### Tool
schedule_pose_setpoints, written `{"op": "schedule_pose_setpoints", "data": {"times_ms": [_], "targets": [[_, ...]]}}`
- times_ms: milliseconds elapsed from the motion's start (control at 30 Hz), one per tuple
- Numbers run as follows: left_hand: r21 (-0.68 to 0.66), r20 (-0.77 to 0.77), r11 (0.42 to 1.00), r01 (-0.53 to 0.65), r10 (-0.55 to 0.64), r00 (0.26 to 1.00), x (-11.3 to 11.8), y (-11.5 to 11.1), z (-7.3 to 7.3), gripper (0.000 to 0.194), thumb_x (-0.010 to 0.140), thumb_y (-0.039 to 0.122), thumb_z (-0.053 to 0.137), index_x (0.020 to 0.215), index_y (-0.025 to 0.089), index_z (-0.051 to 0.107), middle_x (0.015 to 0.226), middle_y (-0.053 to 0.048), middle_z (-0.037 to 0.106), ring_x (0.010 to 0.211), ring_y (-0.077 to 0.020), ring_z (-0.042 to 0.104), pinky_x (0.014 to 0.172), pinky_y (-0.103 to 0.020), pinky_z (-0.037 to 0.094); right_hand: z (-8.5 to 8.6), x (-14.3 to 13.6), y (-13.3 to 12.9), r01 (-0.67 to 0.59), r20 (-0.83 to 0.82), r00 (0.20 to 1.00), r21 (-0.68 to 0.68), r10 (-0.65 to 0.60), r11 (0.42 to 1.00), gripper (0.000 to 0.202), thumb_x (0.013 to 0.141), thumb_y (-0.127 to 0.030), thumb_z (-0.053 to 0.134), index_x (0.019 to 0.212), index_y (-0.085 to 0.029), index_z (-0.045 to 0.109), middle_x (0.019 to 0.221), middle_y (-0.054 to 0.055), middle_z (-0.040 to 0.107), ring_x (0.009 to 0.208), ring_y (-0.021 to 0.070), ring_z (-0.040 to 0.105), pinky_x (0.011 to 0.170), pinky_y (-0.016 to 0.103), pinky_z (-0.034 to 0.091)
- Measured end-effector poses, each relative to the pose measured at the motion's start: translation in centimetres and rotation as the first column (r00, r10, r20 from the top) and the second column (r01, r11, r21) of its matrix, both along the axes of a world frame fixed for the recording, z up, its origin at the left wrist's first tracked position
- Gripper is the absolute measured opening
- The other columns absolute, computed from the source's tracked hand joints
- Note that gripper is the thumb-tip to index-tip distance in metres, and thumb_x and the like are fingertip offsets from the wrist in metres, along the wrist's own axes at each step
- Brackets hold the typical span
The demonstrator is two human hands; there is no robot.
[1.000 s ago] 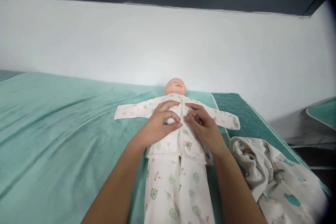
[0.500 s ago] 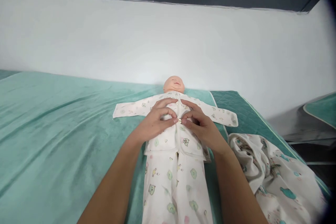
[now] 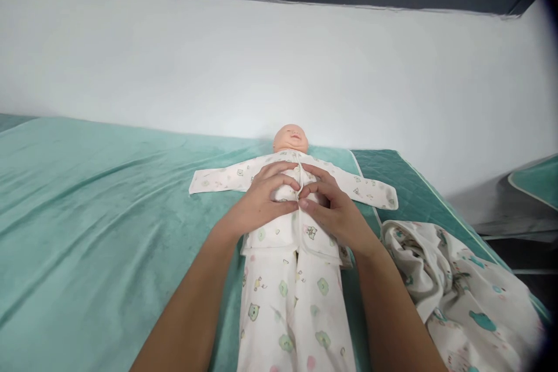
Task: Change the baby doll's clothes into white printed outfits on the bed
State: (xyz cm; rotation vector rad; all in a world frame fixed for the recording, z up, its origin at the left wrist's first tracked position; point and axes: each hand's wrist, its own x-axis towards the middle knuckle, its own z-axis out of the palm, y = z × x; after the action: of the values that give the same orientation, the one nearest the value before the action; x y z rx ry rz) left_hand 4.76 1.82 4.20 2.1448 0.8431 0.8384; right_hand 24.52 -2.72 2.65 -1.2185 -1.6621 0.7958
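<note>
On its back lies a baby doll (image 3: pixel 290 138), head toward the wall and sleeves stretched out to both sides. It wears a white printed jacket (image 3: pixel 279 238) over matching trousers (image 3: pixel 288 314). My left hand (image 3: pixel 268 197) and my right hand (image 3: pixel 329 203) meet at the jacket's front opening. Thumb and forefinger of each hand pinch the edges of the opening around a fastening, which the fingertips now mostly cover. The other fingers rest on the doll's chest. Another small fastening shows higher up, near the neck.
A crumpled white cloth with teal prints (image 3: pixel 462 302) lies to the right of the doll. Beneath everything spreads a green bed cover (image 3: pixel 108 232), with a darker quilted piece (image 3: pixel 392 171) at the right. A white wall (image 3: pixel 218 70) stands behind the head.
The fingertips have drawn closer together over the fastening, which was plainly visible between them before. The doll and the crumpled cloth stay in place; the view has shifted slightly.
</note>
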Motion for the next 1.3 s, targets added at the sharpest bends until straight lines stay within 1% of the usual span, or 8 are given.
{"op": "schedule_pose_setpoints", "data": {"times_ms": [267,400,567,700,833,1033,1167,1300], "targets": [[0.039,0.0,0.999,-0.034,0.034,0.999,0.3,-0.2,0.1,0.012,0.084,0.028,0.067,0.097,0.027,0.065,0.147,-0.001,0.046,0.142,-0.0234,0.037,0.114,-0.043,0.036,-0.1,0.3,-0.1,-0.053,0.015,0.999,0.031,0.052,0.998,0.01,0.085,-0.032,0.069,0.092,-0.028,0.065,0.155,-0.002,0.037,0.147,0.0221,0.027,0.119,0.043,0.024],[-0.085,0.096,0.996,-0.008,0.016,0.995,0.3,-0.2,0.0,0.011,0.086,0.034,0.065,0.092,0.027,0.069,0.149,-0.001,0.046,0.143,-0.025,0.035,0.098,-0.036,0.049,-0.2,0.1,0.1,-0.047,-0.211,0.977,-0.025,0.041,0.999,0.008,0.083,-0.031,0.069,0.085,-0.025,0.064,0.151,-0.001,0.044,0.142,0.0245,0.037,0.116,0.043,0.029],[-0.331,0.355,0.941,-0.07,0.193,0.915,-0.1,0.3,-0.1,0.012,0.083,0.034,0.066,0.083,0.022,0.07,0.136,-0.004,0.06,0.128,-0.0257,0.052,0.099,-0.037,0.045,-0.5,0.3,0.7,0.131,-0.728,0.657,-0.149,-0.198,0.98,0.012,0.079,-0.033,0.067,0.083,-0.024,0.061,0.128,0.001,0.065,0.117,0.0257,0.061,0.094,0.04,0.05],[-0.586,0.549,0.794,-0.16,0.535,0.642,-1.3,1.7,-1.0,0.021,0.078,0.039,0.069,0.088,0.021,0.067,0.114,-0.006,0.069,0.093,-0.02,0.065,0.075,-0.031,0.051,-1.5,1.6,1.8,0.335,-0.793,0.432,-0.302,-0.43,0.892,0.023,0.073,-0.038,0.065,0.088,-0.021,0.064,0.105,0.005,0.073,0.101,0.0257,0.067,0.083,0.038,0.054],[-0.624,0.452,0.665,-0.41,0.736,0.505,-2.0,2.8,-2.0,0.025,0.074,0.041,0.071,0.089,0.022,0.064,0.098,-0.002,0.069,0.079,-0.0148,0.061,0.066,-0.026,0.046,-2.4,1.8,2.3,0.506,-0.597,0.545,-0.326,-0.589,0.799,0.029,0.067,-0.032,0.073,0.094,-0.022,0.066,0.108,0.002,0.072,0.097,0.0214,0.066,0.078,0.032,0.052],[-0.357,0.145,0.776,-0.519,0.595,0.79,-0.7,2.2,-2.0,0.032,0.08,0.051,0.066,0.095,0.022,0.068,0.1,-0.003,0.07,0.09,-0.0192,0.061,0.081,-0.031,0.046,-2.2,0.5,1.9,0.508,-0.178,0.826,-0.173,-0.534,0.844,0.039,0.076,-0.051,0.071,0.102,-0.023,0.069,0.107,0.005,0.072,0.095,0.0234,0.064,0.085,0.037,0.048],[-0.26,0.055,0.768,-0.586,0.618,0.785,-1.4,2.7,-2.2,0.023,0.085,0.043,0.059,0.084,0.02,0.066,0.085,-0.002,0.069,0.078,-0.0171,0.059,0.076,-0.03,0.045,-2.6,1.8,2.3,0.535,-0.101,0.828,-0.152,-0.552,0.831,0.034,0.08,-0.05,0.064,0.094,-0.02,0.072,0.093,0.005,0.073,0.083,0.0213,0.062,0.077,0.034,0.047],[-0.088,0.002,0.583,-0.808,0.811,0.585,-3.8,3.8,-2.7,0.015,0.086,0.034,0.055,0.085,0.022,0.062,0.089,-0.002,0.069,0.08,-0.0188,0.06,0.076,-0.031,0.045,-3.4,4.4,2.8,0.725,-0.021,0.684,-0.089,-0.729,0.683,0.029,0.078,-0.041,0.061,0.093,-0.018,0.072,0.087,0.007,0.072,0.078,0.0215,0.061,0.077,0.035,0.047]]}}
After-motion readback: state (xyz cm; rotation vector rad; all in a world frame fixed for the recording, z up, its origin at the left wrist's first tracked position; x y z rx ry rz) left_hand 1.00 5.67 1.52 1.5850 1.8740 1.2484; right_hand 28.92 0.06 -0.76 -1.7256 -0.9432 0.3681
